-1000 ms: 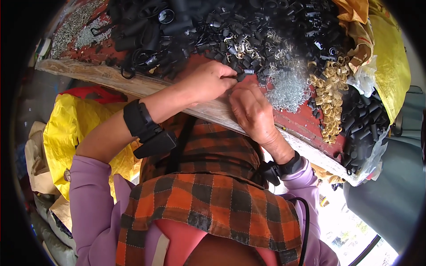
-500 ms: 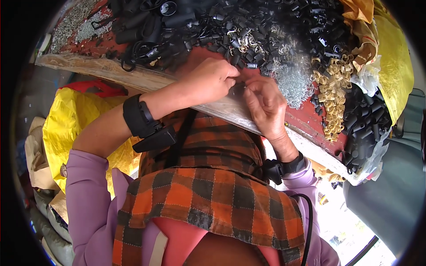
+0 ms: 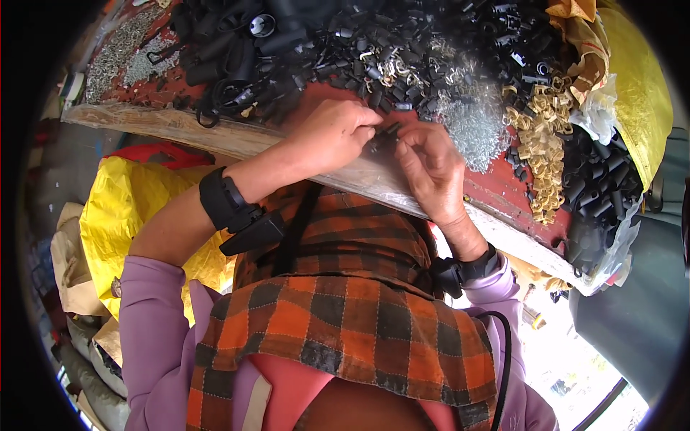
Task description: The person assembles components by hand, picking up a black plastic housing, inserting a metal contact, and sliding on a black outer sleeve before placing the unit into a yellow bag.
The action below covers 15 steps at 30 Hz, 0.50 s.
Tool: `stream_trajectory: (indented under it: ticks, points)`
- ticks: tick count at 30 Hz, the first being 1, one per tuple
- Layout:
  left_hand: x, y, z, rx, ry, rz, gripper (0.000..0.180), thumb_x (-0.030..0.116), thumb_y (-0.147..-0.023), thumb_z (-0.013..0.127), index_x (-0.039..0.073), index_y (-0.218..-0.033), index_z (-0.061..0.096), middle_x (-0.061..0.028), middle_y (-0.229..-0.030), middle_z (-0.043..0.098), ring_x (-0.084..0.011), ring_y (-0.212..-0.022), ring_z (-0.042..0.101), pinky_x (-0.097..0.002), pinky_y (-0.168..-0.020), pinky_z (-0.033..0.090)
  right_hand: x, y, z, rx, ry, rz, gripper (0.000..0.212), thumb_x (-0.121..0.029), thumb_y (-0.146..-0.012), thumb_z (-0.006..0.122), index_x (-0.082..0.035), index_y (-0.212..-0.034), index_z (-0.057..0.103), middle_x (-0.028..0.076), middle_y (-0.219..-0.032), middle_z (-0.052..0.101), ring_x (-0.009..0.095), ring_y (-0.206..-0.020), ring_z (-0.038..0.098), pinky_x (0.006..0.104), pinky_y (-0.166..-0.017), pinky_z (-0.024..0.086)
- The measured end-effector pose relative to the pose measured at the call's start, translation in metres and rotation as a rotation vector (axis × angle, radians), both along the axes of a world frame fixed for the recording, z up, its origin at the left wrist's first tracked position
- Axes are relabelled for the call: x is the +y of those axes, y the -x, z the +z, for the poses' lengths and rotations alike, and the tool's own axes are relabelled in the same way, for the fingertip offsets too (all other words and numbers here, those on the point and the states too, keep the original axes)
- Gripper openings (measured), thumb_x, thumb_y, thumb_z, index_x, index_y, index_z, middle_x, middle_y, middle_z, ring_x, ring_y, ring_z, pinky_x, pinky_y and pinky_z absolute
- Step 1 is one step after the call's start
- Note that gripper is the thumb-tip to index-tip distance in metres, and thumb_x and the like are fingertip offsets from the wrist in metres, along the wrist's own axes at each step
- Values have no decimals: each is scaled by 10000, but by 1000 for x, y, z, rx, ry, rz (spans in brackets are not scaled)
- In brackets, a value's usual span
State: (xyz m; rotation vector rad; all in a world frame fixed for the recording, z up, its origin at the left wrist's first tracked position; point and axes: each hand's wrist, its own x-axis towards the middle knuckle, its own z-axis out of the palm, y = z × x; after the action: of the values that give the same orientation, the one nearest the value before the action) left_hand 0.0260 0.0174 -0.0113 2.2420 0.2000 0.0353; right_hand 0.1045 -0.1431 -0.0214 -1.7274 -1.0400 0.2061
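My left hand (image 3: 332, 136) is over the near edge of the red table, its fingers curled and pinched together. Just to its right my right hand (image 3: 434, 171) is closed too, thumb against the bent fingers. In the gap between the fingertips shows a small black part (image 3: 388, 133), blurred; which hand grips it I cannot tell. Beyond the hands lies a heap of small black plastic pieces (image 3: 406, 75) mixed with pale metal clips (image 3: 392, 66). Close to my right fingers is a pile of small silvery metal pieces (image 3: 474, 133).
Brass-coloured clips (image 3: 540, 154) are heaped to the right, beside black tubular pieces (image 3: 600, 183) and a yellow sack (image 3: 636, 93). More silvery bits (image 3: 118, 61) lie far left. The worn wooden table edge (image 3: 172, 128) runs under my forearms. A yellow bag (image 3: 118, 208) stands at left.
The whole view has shifted slightly. Both hands stay close together in nearly the same pose, and the small black part between them shows more clearly.
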Motion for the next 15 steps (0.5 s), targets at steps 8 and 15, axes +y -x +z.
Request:
stream_trajectory:
  ticks: [8, 15]
  points:
    - [4, 1, 0, 11, 36, 38, 207, 64, -786, 509, -21, -966, 566, -147, -833, 605, -232, -709, 605, -291, -633, 464, -2, -2, -1, -40, 10, -19, 57, -54, -783, 570, -11, -792, 533, 62, -837, 547, 78, -592, 453, 202, -515, 377]
    - [30, 10, 10, -131, -16, 81, 221, 66, -776, 520, -1, -983, 560, -144, -810, 591, -226, -695, 583, -293, -596, 446, -6, -1, 2, -26, -7, -12, 70, -59, -788, 558, -10, -772, 511, 55, -803, 530, 87, -605, 442, 203, -532, 369]
